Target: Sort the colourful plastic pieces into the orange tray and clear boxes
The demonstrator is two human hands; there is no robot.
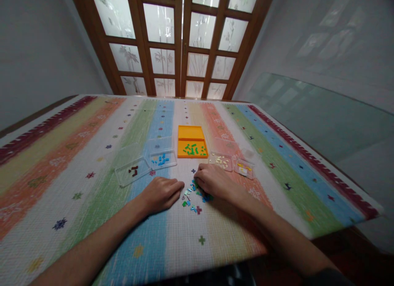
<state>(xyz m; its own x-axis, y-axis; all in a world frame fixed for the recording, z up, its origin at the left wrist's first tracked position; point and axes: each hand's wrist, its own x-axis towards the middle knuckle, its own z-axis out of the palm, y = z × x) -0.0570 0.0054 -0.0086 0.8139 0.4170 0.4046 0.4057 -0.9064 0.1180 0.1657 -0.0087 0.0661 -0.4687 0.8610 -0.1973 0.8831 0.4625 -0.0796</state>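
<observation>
A loose pile of small toy building bricks [188,192], mostly blue and green, lies on the striped cloth between my hands. My left hand [162,193] rests on the cloth just left of the pile, its fingers curled and pressed together; whatever may be inside them is hidden. Over the pile's right side, my right hand [213,180] has its fingers bent down and closed among the bricks. Its fingertips are partly hidden, so I cannot tell which piece they grip. A few blue bricks [207,198] show below that hand.
Behind the pile stands an open orange case [191,132] holding green bricks. Clear boxes hold brown [119,178], blue [174,164], cream [229,167] and yellow [251,176] bricks. The striped tablecloth [123,228] ends near me. Wooden doors with glass panes [180,43] stand beyond.
</observation>
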